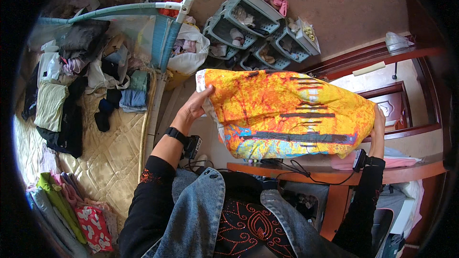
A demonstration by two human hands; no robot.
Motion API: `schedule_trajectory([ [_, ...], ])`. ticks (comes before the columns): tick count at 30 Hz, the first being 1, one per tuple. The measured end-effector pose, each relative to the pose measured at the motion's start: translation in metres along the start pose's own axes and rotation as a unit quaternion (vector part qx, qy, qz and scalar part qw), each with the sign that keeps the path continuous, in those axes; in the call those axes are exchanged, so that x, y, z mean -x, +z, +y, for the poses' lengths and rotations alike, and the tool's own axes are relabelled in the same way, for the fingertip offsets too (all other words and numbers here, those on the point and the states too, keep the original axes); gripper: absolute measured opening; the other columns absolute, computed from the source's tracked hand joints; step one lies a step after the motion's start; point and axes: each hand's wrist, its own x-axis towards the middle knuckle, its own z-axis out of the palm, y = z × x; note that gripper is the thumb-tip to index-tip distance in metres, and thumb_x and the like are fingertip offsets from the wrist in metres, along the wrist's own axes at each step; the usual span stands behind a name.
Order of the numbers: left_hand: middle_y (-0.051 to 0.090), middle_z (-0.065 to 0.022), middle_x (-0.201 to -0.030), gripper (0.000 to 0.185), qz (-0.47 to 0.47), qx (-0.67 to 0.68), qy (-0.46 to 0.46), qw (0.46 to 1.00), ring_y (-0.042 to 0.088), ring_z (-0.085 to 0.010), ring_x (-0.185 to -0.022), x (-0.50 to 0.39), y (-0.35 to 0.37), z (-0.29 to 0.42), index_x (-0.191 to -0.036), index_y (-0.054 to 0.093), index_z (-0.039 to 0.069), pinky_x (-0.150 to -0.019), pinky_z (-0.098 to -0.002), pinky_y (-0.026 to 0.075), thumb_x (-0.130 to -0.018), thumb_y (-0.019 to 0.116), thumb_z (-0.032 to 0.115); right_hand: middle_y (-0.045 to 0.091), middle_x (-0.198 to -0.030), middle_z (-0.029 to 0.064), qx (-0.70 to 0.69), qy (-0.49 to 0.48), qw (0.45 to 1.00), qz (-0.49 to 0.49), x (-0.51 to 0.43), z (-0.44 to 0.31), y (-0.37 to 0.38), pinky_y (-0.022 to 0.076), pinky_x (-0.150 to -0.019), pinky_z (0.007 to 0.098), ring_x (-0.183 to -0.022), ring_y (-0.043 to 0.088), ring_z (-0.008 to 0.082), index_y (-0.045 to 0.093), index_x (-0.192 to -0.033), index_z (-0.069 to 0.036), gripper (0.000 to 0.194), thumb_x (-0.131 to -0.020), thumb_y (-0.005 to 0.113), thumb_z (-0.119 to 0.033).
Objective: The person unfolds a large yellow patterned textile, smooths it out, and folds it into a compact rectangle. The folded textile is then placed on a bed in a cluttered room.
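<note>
A large cross-stitch cloth (272, 111), mostly yellow and orange with dark bars and pale blue patches, is stretched out in front of me. My left hand (195, 104) grips its left edge, the thumb over the front near a white border that bears writing. At the opposite end my right hand (379, 116) holds the right edge, with its fingers mostly hidden behind the fabric. The cloth's lower side sags in soft folds. Below it is a reddish-brown wooden desk (333, 173) with a black cable (304, 173) running across.
To the left, a bed with a quilted cover (104, 172) bears folded clothes (53, 105) and dark rolled socks (104, 113). Grey-blue plastic storage baskets (233, 25) stand by the wall. A white bag of clothes (192, 57) sits beside the blue bed rail (165, 43). A mirror (401, 96) stands behind the desk.
</note>
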Motion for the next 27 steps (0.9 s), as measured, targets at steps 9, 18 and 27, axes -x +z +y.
schedule_trajectory([
  [9, 0.057, -0.0083, -0.106, 0.034, 0.083, -0.076, 0.057, 0.992, 0.055, -0.0191, -0.095, -0.03, -0.013, 0.016, -0.111, 0.049, 0.002, -0.083, -0.0345, 0.044, -0.088, 0.049, 0.027, 0.057, -0.098, 0.0081, 0.083, -0.019, 0.996, -0.025, -0.018, 0.02, -0.001, 0.0417, -0.076, 0.0256, -0.086, 0.053, 0.0144, 0.051, -0.108, 0.003, 0.038, -0.088, 0.05, -0.029],
  [18, 0.049, -0.0071, -0.121, 0.051, -0.136, 0.078, 0.059, 0.986, 0.046, -0.0166, -0.111, -0.003, 0.003, 0.058, -0.124, 0.041, 0.005, -0.09, -0.0357, 0.041, -0.086, 0.05, 0.038, 0.058, -0.102, 0.0106, -0.112, 0.064, 0.989, -0.073, -0.03, 0.03, -0.007, 0.0462, -0.077, 0.0311, -0.089, 0.057, 0.019, 0.051, -0.108, 0.003, 0.039, -0.089, 0.047, -0.031],
  [27, 0.061, -0.0051, -0.097, 0.029, 0.039, -0.126, 0.087, 0.987, 0.059, -0.0149, -0.085, -0.011, -0.002, 0.02, -0.105, 0.054, 0.001, -0.076, -0.0304, 0.046, -0.084, 0.056, 0.022, 0.058, -0.1, 0.012, 0.022, 0.028, 0.999, -0.021, -0.046, 0.021, 0.001, 0.0458, -0.074, 0.0292, -0.087, 0.057, 0.0184, 0.052, -0.106, 0.005, 0.039, -0.087, 0.051, -0.029],
])
